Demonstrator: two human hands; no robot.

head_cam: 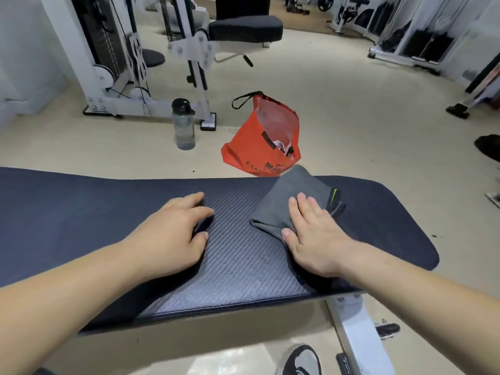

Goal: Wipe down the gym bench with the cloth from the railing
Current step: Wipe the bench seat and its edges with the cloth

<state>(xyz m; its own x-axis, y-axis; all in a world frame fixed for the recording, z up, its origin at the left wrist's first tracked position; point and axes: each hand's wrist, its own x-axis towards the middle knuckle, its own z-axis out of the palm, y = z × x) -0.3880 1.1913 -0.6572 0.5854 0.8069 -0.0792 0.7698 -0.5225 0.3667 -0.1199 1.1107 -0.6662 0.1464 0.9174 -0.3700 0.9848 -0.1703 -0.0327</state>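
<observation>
On the gym bench pad (81,212), I note right hand (316,234) flat, pressing grey cloth (297,196) at one o'clock; left hand (173,228) spread empty, bracing.

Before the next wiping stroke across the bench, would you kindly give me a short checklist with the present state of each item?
1. Cloth on the bench: ok.
2. Right hand flat on the cloth: ok.
3. Left hand braced on the pad, clear of the cloth: ok.
4. Cloth fully spread: not ok, bunched at its near corner.
5. Pad left of the hands unobstructed: ok.
6. Cloth damp: cannot tell.
</observation>
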